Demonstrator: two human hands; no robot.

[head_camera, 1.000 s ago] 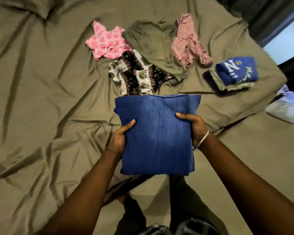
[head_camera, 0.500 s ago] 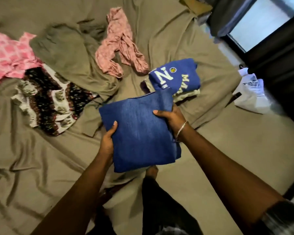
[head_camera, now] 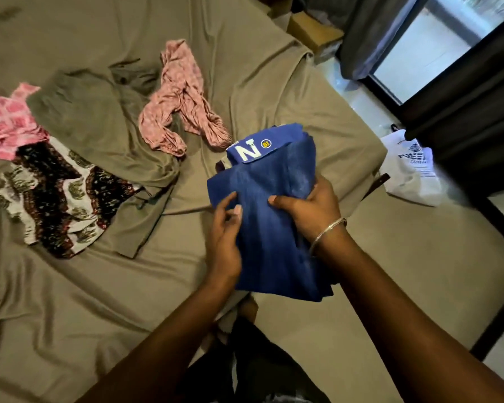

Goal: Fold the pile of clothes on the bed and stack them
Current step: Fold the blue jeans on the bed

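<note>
Clothes unfolded on olive-brown bed sheet [head_camera: 245, 68]: olive garment [head_camera: 93, 117], black-white patterned garment [head_camera: 56, 199], dusty-pink crumpled garment [head_camera: 181, 97], pink checked garment [head_camera: 3, 120]. Folded blue denim piece [head_camera: 274, 228] held over folded blue lettered garment [head_camera: 259, 144]. Right hand [head_camera: 309, 210] grips denim's right edge; left hand [head_camera: 224, 242] pinches left edge.

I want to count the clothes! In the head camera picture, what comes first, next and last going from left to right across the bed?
Pink checked top → black patterned garment → dusty pink garment → folded blue denim held by both hands → white bag on the floor.
</note>
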